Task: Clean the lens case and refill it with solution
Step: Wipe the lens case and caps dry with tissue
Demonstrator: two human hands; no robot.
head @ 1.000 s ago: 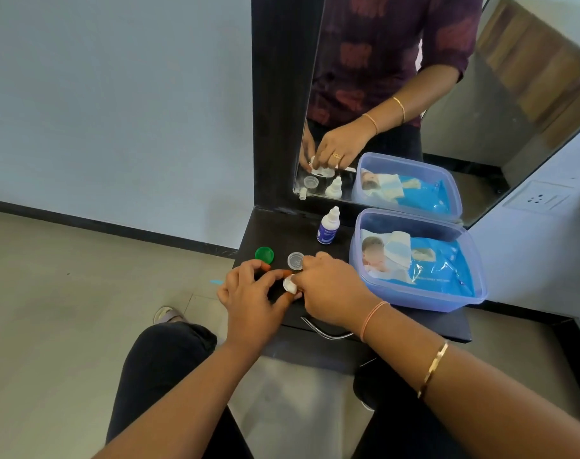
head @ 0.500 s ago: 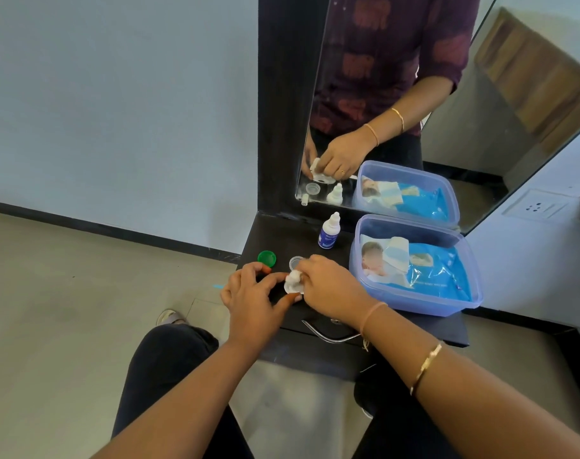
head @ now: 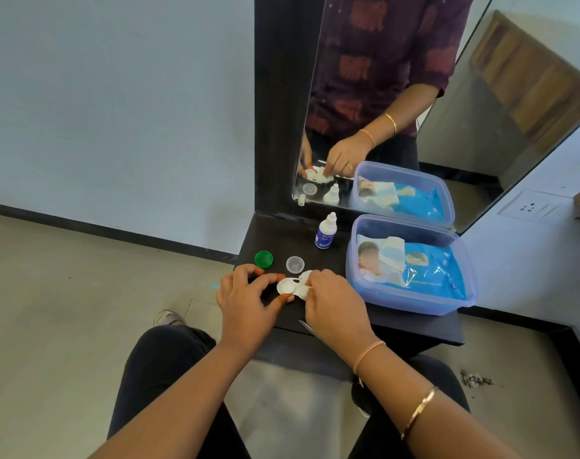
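Now tilted flatter since before, white lens case [head: 287, 287] with open wells, pinched between both hands [head: 245, 301] [head: 331, 306].

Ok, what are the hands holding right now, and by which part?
The left hand pinches the white lens case by its left well. The right hand presses a white wipe onto the case's right well.

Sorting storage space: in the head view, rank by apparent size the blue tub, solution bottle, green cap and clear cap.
1. blue tub
2. solution bottle
3. green cap and clear cap look alike; not ranked.
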